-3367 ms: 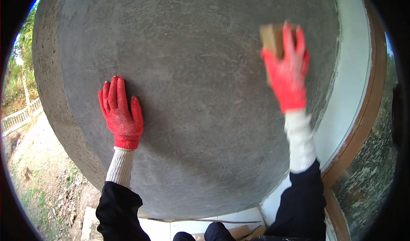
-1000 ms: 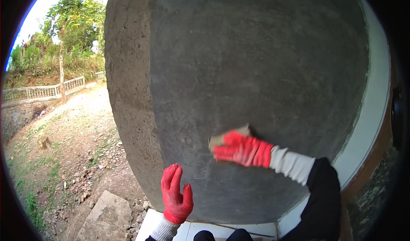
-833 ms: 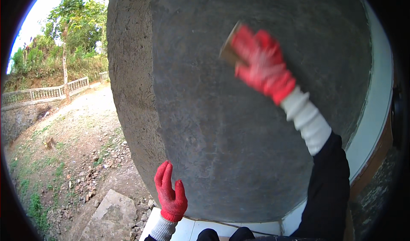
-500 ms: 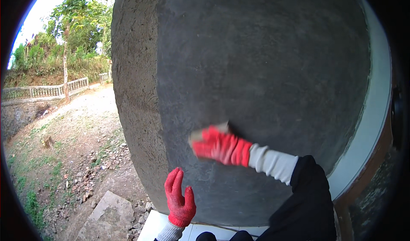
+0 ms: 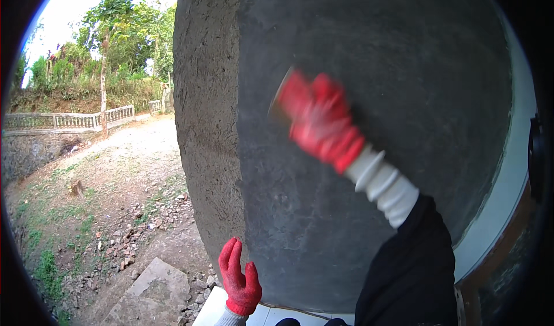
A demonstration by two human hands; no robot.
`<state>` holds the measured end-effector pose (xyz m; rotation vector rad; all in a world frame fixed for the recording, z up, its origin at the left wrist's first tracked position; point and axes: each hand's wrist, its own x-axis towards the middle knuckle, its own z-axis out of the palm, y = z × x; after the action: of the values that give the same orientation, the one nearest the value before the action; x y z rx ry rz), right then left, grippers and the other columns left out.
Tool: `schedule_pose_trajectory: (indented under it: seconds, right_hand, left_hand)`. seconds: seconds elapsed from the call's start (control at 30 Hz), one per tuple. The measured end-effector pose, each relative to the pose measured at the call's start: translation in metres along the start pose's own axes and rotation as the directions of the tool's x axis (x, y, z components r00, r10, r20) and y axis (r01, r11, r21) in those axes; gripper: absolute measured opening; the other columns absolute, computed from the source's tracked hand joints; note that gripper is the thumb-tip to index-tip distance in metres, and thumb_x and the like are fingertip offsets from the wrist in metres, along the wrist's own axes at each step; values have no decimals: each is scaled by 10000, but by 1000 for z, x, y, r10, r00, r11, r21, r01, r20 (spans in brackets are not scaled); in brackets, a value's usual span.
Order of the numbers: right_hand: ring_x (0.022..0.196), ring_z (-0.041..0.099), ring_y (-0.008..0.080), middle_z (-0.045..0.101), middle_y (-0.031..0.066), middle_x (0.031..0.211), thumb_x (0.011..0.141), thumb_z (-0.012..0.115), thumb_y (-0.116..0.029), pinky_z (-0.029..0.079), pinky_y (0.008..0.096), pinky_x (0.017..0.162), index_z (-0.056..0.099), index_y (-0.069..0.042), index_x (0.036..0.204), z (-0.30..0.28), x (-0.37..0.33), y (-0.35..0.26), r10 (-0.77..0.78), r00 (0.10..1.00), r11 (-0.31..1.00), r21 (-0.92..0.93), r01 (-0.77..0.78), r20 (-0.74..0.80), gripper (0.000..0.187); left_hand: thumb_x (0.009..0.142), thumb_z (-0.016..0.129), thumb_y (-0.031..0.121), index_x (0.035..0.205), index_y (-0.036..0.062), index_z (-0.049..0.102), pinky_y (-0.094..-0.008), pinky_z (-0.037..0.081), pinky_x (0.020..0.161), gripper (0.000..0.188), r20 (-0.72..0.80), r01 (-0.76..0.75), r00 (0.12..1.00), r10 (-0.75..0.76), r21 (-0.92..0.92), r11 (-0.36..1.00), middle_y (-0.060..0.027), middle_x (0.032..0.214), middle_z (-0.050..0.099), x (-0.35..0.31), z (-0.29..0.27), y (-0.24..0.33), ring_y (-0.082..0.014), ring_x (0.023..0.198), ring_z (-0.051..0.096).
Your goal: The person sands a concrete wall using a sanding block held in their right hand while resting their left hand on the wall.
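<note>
A dark grey wall (image 5: pixel 398 89) filled the middle and right, with stony ground (image 5: pixel 133 158) stretching far on the left. A rough, lighter band (image 5: pixel 208 95) ran along the wall's left side. The right hand (image 5: pixel 320 118), red-gloved and blurred, was at the wall; the left hand (image 5: pixel 239 280), also red-gloved, was nearer, fingers extended, thumb apart. A brownish block (image 5: pixel 279 107) sat clasped in the right hand, right of the band.
</note>
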<state>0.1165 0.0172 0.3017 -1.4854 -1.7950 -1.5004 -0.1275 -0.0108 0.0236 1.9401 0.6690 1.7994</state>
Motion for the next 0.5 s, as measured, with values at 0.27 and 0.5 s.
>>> schedule_pose_trajectory:
  seconds: [0.27, 0.5]
  right_hand:
    - [1320, 541, 270, 537, 124, 1493, 939, 551, -236, 385, 518, 1138, 580, -128, 1406, 63, -76, -66, -663, 723, 723, -85, 685, 195, 481]
    - [1383, 479, 275, 516, 59, 1536, 856, 685, -406, 355, 442, 1163, 559, -207, 1452, 15, 115, 34, 3, 982, 978, -203, -42, -188, 642]
  left_hand:
    - [901, 566, 13, 1436, -51, 501, -486, 352, 1164, 543, -18, -31, 999, 31, 28, 999, -247, 1468, 493, -8, -16, -8, -406, 1365, 466]
    - [909, 545, 10, 1461, -41, 471, -482, 333, 1174, 560, 18, 8, 1000, -10, 66, 998, -245, 1491, 468, -8, -14, -8, -404, 1380, 448]
